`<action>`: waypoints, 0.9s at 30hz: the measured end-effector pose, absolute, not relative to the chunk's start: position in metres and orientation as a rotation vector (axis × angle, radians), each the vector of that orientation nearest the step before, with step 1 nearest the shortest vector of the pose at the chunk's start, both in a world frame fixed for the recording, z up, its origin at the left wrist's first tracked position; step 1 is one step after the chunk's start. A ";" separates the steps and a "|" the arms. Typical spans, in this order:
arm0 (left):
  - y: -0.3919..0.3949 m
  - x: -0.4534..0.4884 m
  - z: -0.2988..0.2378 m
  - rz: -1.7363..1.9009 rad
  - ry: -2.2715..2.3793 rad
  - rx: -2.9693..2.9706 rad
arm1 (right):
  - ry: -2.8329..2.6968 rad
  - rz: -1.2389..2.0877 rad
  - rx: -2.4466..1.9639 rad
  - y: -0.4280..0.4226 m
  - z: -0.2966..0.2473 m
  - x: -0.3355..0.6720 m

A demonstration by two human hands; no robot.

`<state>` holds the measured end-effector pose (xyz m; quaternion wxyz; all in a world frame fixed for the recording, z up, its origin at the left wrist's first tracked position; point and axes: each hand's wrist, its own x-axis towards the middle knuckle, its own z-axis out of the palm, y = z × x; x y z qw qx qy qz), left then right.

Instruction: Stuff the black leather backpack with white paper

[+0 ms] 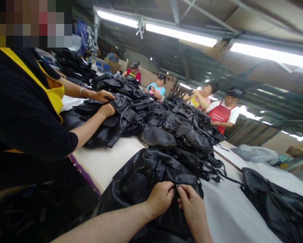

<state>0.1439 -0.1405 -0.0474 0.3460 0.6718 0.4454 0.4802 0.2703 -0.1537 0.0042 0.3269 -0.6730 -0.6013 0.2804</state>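
A black leather-look backpack (138, 179) lies in front of me on the white tabletop, its flap and a buckled strap (156, 168) facing up. My left hand (160, 199) is closed in a pinch on a thin black strap (176, 185) near the middle of the bag. From the other side, the thumb and fingers of my right hand (193, 206) pinch at the same strap, almost touching the left fingertips. The exact end of the strap is hidden by my fingers.
Several black backpacks (186, 125) are heaped beyond mine, and another black bag (278, 199) lies at the right. A co-worker in a yellow apron (55, 94) handles bags close on my left. Several people stand farther back. A clear plastic bag (255, 153) rests at right.
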 end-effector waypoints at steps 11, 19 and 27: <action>-0.140 0.143 -0.049 1.231 1.172 1.723 | -1.679 0.447 -1.776 -0.140 0.003 0.258; -0.139 0.142 -0.048 1.238 1.147 1.679 | -1.742 0.498 -1.806 -0.143 0.002 0.265; -0.145 0.136 -0.028 1.112 1.220 1.679 | -1.942 -0.089 -1.695 -0.140 -0.005 0.270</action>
